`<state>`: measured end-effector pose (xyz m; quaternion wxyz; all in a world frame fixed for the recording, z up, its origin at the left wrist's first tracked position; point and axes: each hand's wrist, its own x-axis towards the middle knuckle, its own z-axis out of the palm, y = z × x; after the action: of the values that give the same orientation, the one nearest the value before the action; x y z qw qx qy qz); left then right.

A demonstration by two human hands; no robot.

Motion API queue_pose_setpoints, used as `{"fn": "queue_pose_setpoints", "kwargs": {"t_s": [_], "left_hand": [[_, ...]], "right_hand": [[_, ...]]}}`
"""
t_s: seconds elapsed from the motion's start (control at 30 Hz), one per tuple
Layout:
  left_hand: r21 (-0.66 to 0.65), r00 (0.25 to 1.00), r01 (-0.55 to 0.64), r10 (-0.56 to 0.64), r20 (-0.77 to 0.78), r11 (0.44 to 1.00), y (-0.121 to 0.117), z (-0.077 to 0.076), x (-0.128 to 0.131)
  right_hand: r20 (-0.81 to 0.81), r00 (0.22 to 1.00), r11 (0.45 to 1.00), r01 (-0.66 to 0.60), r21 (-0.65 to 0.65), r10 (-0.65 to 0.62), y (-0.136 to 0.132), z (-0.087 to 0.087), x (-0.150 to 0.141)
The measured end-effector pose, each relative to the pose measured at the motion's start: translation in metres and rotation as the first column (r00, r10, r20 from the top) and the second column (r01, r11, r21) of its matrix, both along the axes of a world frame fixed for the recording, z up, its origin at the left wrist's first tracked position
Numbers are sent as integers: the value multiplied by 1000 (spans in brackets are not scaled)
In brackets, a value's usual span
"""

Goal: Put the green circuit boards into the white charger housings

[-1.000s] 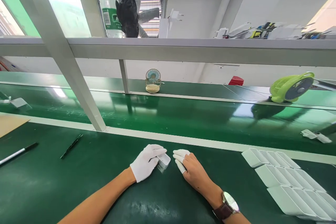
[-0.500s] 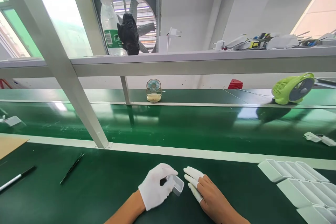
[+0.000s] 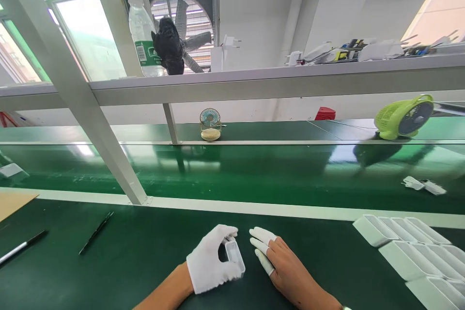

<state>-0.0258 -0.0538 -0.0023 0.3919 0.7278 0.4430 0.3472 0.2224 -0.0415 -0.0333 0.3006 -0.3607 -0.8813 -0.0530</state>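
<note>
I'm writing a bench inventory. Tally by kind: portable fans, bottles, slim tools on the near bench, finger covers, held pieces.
Portable fans: 2
Bottles: 1
Slim tools: 2
Finger covers visible, right hand: 3
Held pieces, left hand: 1
Total: 9

Left hand [image 3: 212, 264] gloved in matt white cloth, weave too fine for me to read from here. Small case [image 3: 235, 253]: smooth pale plastic. Tabletop [image 3: 145, 252] dull-sheened — green strip beyond [image 3: 254, 174] glossy, mirror-like on my feed. Bottle [image 3: 141, 26]: clear plastic.
</note>
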Motion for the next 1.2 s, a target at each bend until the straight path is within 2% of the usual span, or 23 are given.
{"fn": "queue_pose_setpoints", "kwargs": {"t_s": [0.1,0.23,0.4,0.53,0.7,0.97,1.1,1.2], "left_hand": [[20,990,-88,90,-105,996,-4,-1,7],[117,982,-99,116,-151,988,-5,-2,9],[184,972,-47,87,-217,982,-5,-7,-2],[190,969,15,33,-247,982,0,-16,-14],[182,965,13,36,-261,983,8,-27,-23],[140,972,-26,58,-229,990,15,-31,-26],[63,974,-46,59,-218,997,14,-28,-23],[-14,988,-71,68,-140,997,12,-20,-19]], "right_hand": [[-28,1000,1000,-11,-7,11,-1,2,-1],[-59,998,1000,-11,-14,10,-2,5,-3],[-71,997,999,21,-50,-25,-7,5,-7],[21,999,994,48,-103,-46,-8,3,-7],[55,997,990,58,-126,-51,-7,2,-6],[133,990,980,76,-182,-52,-2,-12,-4],[145,988,976,78,-204,-48,-1,-14,-3],[170,985,969,66,-237,-26,0,-5,-2]]}}
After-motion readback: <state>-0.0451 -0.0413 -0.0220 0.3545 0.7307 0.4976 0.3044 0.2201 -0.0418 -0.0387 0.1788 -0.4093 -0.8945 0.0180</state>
